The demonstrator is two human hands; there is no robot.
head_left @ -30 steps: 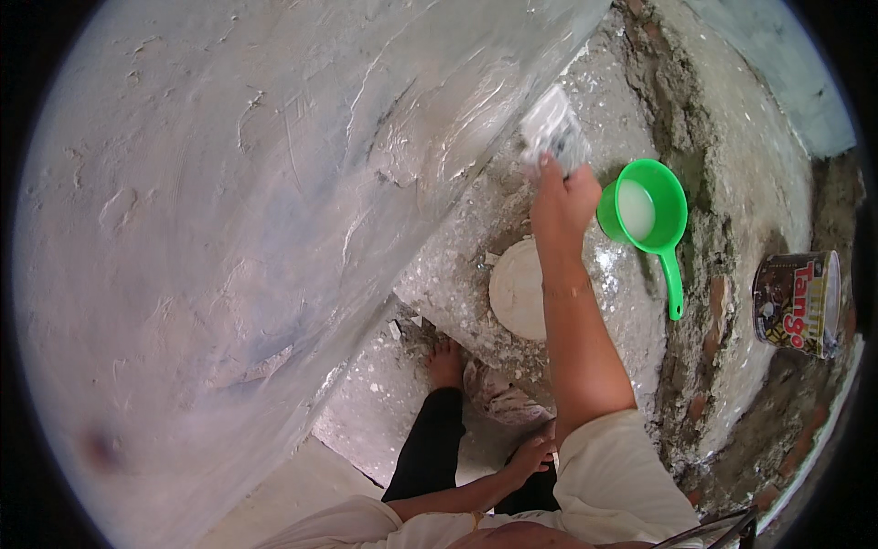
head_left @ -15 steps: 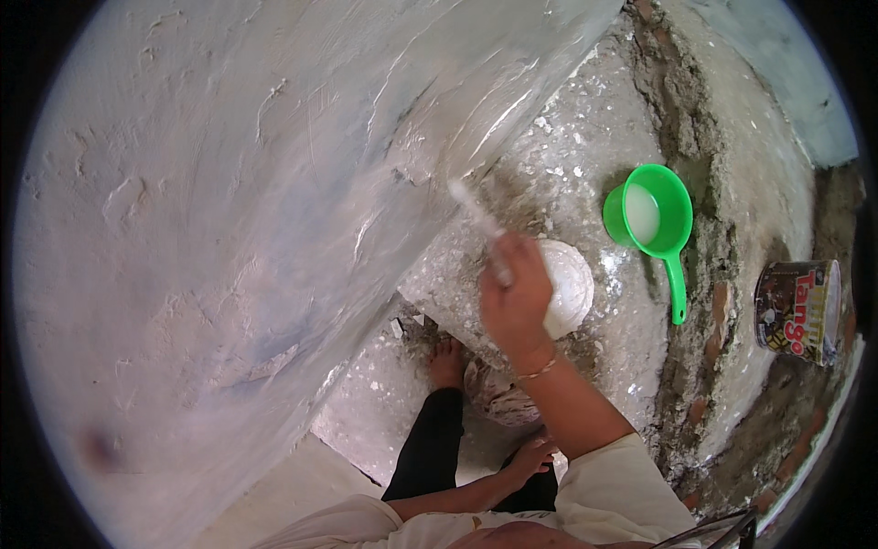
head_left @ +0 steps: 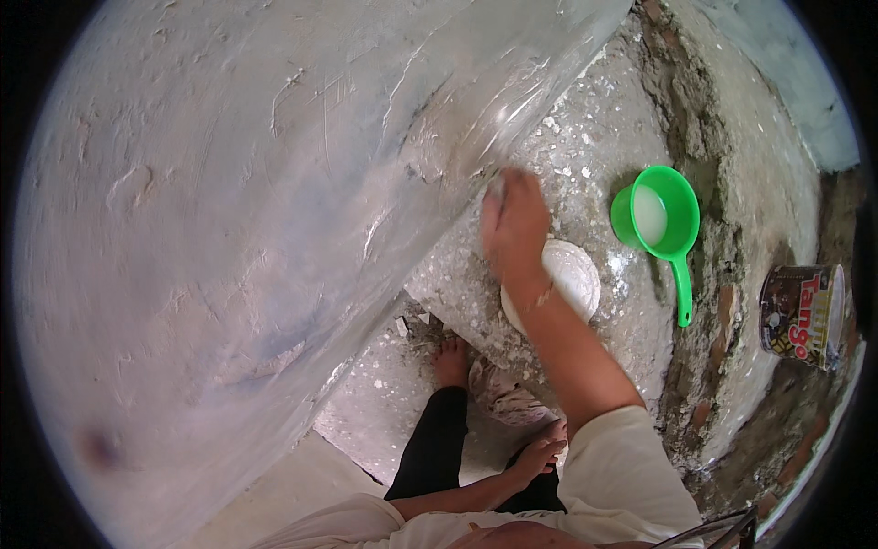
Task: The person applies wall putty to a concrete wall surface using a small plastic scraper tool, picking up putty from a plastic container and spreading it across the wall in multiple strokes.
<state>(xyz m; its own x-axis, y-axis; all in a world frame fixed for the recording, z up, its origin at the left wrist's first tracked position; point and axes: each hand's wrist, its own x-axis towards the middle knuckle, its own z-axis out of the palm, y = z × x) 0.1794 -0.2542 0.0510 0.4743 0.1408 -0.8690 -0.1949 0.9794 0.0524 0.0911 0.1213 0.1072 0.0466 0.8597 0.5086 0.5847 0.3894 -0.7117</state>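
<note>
My right hand (head_left: 517, 220) is closed at the seam between the smeared white plastered wall (head_left: 256, 183) and the rough concrete surface (head_left: 594, 128); what it grips is mostly hidden. Just below it, partly behind my forearm, lies a round white disc (head_left: 572, 279) with pale material on it. A green dipper (head_left: 681, 220) holding milky liquid stands to the right of that hand. Low at the centre, my left hand (head_left: 535, 457) rests by my right leg with loosely bent fingers apart, holding nothing visible.
A brown printed tub (head_left: 796, 316) sits at the far right beside a crumbled strip with exposed brick (head_left: 727, 306). My bare left foot (head_left: 450, 361) is on the lower surface, next to a crumpled pinkish bundle (head_left: 498, 393). A pale panel (head_left: 786, 64) fills the upper right.
My right hand, which carried a pale flat tool toward the upper right, came down leftward over the disc, then moved up to the wall's seam, the tool now mostly hidden. My left hand stayed low.
</note>
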